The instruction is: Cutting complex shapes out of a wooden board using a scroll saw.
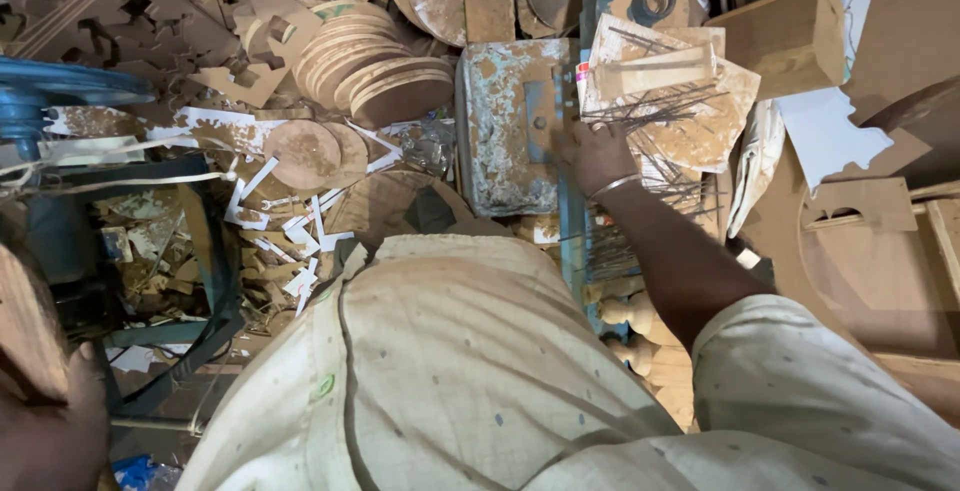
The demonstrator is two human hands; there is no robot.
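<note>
Wood and brown board lie everywhere in this view from above. One arm comes out of a pale spotted shirt (480, 371) and stretches forward, and its right hand (597, 154) rests at the near edge of a bunch of thin dark wires (655, 111). The fingers are curled down onto the wires, but the back of the hand hides the tips, so I cannot tell if they pinch a wire or only touch the pile. A thin silver bangle (614, 187) sits on the wrist. The wires are spread like a fan over a worn piece of board (725, 121), and more thin wires lie below the hand, next to the arm. Just to the left of the hand is an old metal plate (500, 131) with blue paint peeling off, and a blue metal bar (572, 241) runs down beside it. A stack of round wooden discs (370, 66) leans well off to the left, with one flat disc (303, 154) lying near it among white paper scraps (290, 221). A wooden block (785, 36) sits up on the right, well apart from the hand. A blue wheel (60, 86) is at the far left edge. A few turned wooden knobs (630, 316) lie under the arm. At the bottom left corner a dark blurred shape may be the left hand (45, 431), but its fingers cannot be made out.
</note>
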